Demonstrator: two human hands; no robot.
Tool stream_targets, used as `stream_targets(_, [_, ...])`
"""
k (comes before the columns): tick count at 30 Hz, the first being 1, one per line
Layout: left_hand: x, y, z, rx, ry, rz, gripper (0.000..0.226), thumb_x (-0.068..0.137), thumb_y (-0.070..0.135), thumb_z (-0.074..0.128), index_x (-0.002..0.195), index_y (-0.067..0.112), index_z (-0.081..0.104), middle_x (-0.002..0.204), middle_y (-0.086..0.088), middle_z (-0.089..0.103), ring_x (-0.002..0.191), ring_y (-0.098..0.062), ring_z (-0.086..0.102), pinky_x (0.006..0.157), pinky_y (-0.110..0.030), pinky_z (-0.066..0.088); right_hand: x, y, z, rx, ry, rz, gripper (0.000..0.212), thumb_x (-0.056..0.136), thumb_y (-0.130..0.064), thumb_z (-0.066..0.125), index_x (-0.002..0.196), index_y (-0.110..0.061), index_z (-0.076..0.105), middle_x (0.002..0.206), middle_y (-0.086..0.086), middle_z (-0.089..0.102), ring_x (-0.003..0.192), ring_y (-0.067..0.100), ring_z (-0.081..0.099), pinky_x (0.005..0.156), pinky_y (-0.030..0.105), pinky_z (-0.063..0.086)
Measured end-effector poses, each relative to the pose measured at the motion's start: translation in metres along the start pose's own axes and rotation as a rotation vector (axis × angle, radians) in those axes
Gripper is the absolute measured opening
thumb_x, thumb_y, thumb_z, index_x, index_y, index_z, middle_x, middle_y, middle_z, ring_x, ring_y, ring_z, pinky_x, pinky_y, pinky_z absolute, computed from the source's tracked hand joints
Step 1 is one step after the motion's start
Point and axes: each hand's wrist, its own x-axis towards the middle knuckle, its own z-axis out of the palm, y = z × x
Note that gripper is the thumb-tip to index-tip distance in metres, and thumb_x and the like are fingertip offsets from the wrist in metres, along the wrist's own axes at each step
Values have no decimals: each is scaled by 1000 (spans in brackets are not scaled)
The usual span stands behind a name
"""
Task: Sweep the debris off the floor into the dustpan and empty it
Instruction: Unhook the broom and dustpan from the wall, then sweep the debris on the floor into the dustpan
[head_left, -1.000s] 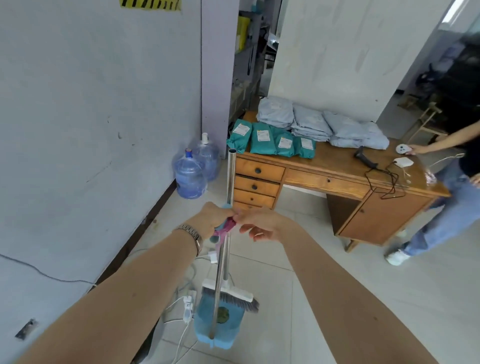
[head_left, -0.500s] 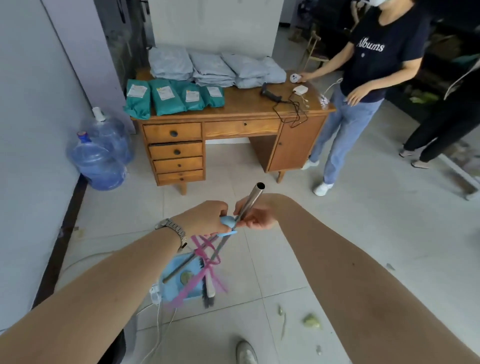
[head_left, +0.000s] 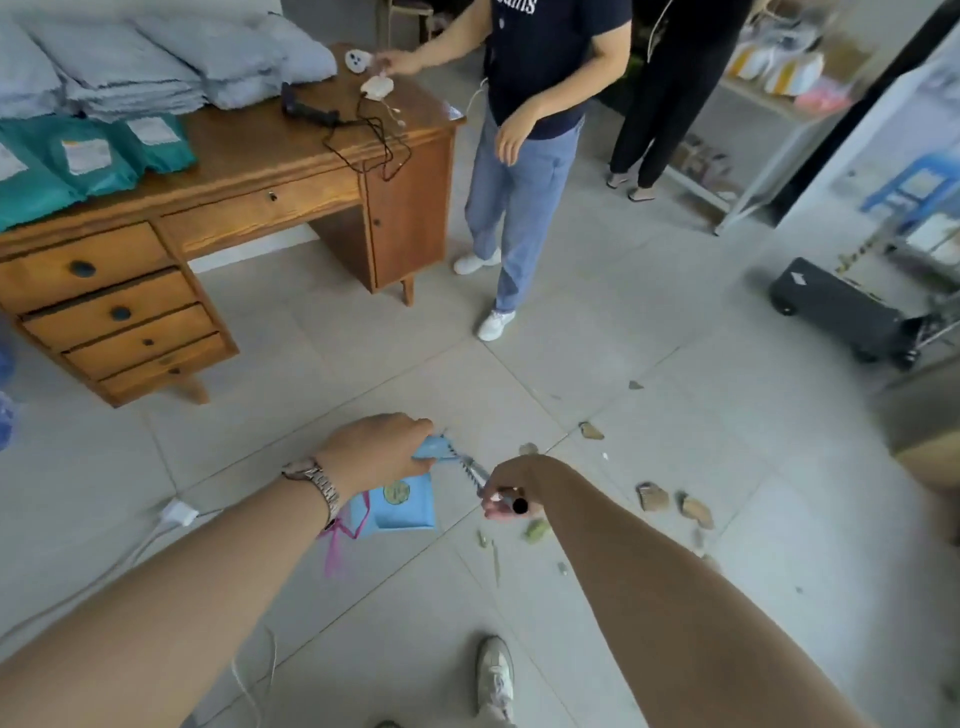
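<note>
My left hand (head_left: 376, 451) grips the blue top of the dustpan handle, and the blue dustpan (head_left: 399, 508) hangs below it over the tiled floor, a pink ribbon trailing from it. My right hand (head_left: 511, 486) is closed around the metal broom handle (head_left: 475, 475), seen almost end-on; the broom head is hidden. Scattered debris (head_left: 652, 496) lies on the floor to the right of my hands: brownish pieces, green scraps (head_left: 535, 531) and small bits.
A wooden desk (head_left: 249, 171) with drawers and stacked packages stands at the upper left. One person (head_left: 524, 156) stands by its right end, another behind. A black wheeled case (head_left: 836, 312) sits at right. A white power strip (head_left: 176, 512) and cables lie at left. My shoe (head_left: 494, 675) is below.
My view has swung right and down, bringing the debris into sight. My hands have drawn apart: the right pulled the broom handle away from the dustpan, which the left still holds.
</note>
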Motion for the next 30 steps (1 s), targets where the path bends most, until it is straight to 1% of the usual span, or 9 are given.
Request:
stream_targets(4, [50,37,15,-8,11,37,27,91,38,49,99,13,50,99,-7,62,82,-28,56,59,-31,35,28,54,-63,242,99,74,34,97,-5,37,68,-6,55,37,1,42,21,10,34,29,11,30])
stream_targets(9, [112,96,41,115,-13,164,30,94,36,46,113,14,49,94,-8,59,93,-31,61,63,-31,38,48,103,-124,285,205,118,31,92,-4,44,62,-13,39,38,2,39,22,10,33,31,10,28])
stream_targets(11, [139,118,50,212,3,228,31,96,42,43,108,14,48,85,-5,56,88,-28,63,59,-31,37,43,107,-148,284,278,81,15,82,3,40,73,-6,47,51,8,45,26,11,38,35,13,31])
stream_targets(14, [188,145,62,230,121,320,31,89,47,56,93,16,55,76,1,65,63,-22,64,46,-28,40,53,105,-198,364,430,22,30,77,2,34,102,-3,51,59,11,49,22,12,39,39,13,33])
stream_targets(17, [236,172,62,349,128,388,37,69,48,78,71,18,56,49,4,57,33,-17,48,28,-19,16,72,96,-254,364,460,9,31,76,3,36,102,-1,53,44,9,53,25,13,38,40,14,32])
stream_targets(19, [273,194,59,365,163,410,42,56,46,85,63,18,55,40,4,49,25,-16,43,37,-14,-5,79,86,-297,363,450,3,13,83,3,40,86,-2,52,30,5,48,22,15,37,35,11,31])
stream_targets(20, [291,205,58,352,175,411,42,55,45,86,62,17,56,39,4,47,24,-17,42,40,-13,-7,84,81,-317,370,461,-14,12,86,2,41,77,-2,50,27,4,45,20,16,37,33,10,31])
stream_targets(25, [373,239,68,376,131,412,32,61,38,82,70,16,61,42,3,48,24,-20,43,36,-14,10,116,56,-407,520,481,-62,16,89,4,39,76,-3,43,51,10,43,40,16,36,42,17,31])
stream_targets(30, [452,254,71,410,132,447,22,65,39,75,75,22,64,43,2,49,25,-19,43,36,-16,10,146,18,-468,534,506,-78,11,81,-5,48,89,1,52,40,6,50,39,19,41,52,26,36])
